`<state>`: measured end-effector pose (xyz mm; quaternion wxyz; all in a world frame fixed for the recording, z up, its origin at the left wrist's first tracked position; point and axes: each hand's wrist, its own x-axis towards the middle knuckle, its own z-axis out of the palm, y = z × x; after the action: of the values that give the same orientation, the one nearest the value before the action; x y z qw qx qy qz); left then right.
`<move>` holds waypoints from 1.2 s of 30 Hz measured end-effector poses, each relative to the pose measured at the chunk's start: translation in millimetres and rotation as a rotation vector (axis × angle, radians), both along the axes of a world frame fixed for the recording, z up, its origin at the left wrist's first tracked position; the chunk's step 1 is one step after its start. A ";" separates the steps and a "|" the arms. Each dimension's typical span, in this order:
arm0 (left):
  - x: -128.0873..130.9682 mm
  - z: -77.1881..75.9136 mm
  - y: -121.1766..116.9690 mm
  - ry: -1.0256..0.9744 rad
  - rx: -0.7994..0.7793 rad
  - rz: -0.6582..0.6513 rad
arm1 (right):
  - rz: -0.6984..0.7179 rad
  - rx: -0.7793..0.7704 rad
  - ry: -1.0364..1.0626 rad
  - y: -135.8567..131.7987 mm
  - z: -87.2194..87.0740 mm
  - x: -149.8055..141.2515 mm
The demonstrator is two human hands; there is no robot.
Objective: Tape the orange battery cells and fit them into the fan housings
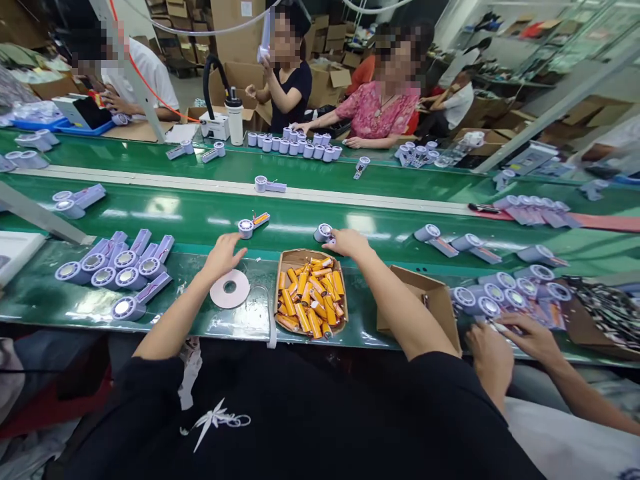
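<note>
My left hand (pixel 223 256) has its thumb and fingers apart and nothing between them. Just beyond its fingertips, on the green belt, lies a lavender handheld fan (pixel 246 229) with an orange battery cell showing in its open handle. My right hand (pixel 351 244) reaches forward with its fingers closed on another lavender handheld fan (pixel 323 232), whose handle is mostly hidden. Between my forearms is a cardboard tray (pixel 280 321) of orange battery cells (pixel 314 293). A roll of white tape (pixel 219 294) lies flat below my left hand.
Grouped fans (pixel 127 277) lie at left, with more (pixel 493 293) at right. A cardboard box (pixel 417 287) stands by my right forearm. A co-worker's hands (pixel 505 347) work at right. Across the belt (pixel 200 193), people sit behind a row of fans (pixel 295 147).
</note>
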<state>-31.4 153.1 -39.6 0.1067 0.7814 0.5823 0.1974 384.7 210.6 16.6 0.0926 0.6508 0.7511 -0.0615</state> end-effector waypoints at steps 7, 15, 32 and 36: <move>-42.4 -40.2 -144.0 0.140 -0.038 -0.140 | -0.036 0.183 0.008 -10.9 32.4 -5.9; -9.4 -43.6 -197.3 -0.011 0.047 -0.040 | 0.511 0.257 0.797 -22.4 41.1 -162.9; -28.1 -3.3 -237.8 0.000 0.464 0.129 | 0.694 -0.472 0.908 -51.9 20.3 -237.3; -30.8 4.6 -218.6 0.005 0.488 0.098 | 0.732 -0.682 0.992 -112.5 36.3 -169.0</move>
<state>-62.2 -65.5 -35.0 -0.0963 0.7554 0.5547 0.3353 215.7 98.1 53.0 -0.0475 0.1860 0.8143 -0.5478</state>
